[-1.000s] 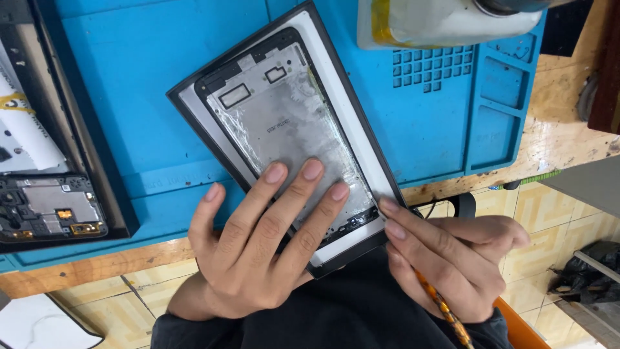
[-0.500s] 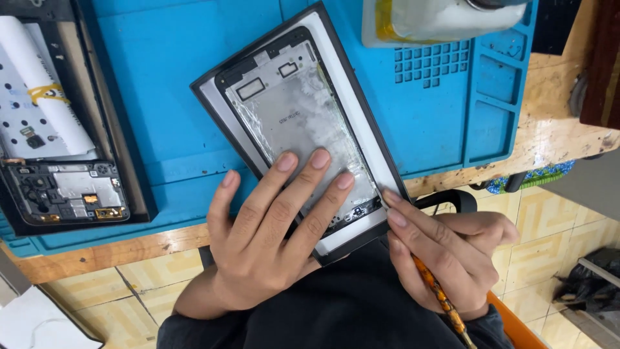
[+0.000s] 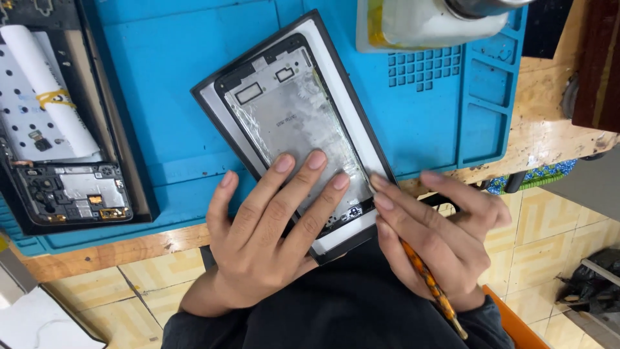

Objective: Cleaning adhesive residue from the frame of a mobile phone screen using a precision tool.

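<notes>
A phone frame (image 3: 292,110) lies inside-up on a blue work mat (image 3: 168,116), its bare metal plate showing glue residue, a white and black border around it. My left hand (image 3: 271,226) presses flat on its lower half, fingers spread. My right hand (image 3: 433,226) sits at the frame's lower right edge, fingertips touching the border, and holds a thin tool with an orange mottled handle (image 3: 429,284) that runs back toward my body.
A black tray (image 3: 139,194) at the left holds an opened phone body with a circuit board (image 3: 74,194) and a white perforated sheet (image 3: 32,110). A pale container (image 3: 426,26) stands at the mat's far side. The wooden table edge (image 3: 129,249) and tiled floor lie below.
The view has drifted so everything sits further right in the frame. Both hands stay on the phone frame; the right fingers have crept slightly along its lower right edge.
</notes>
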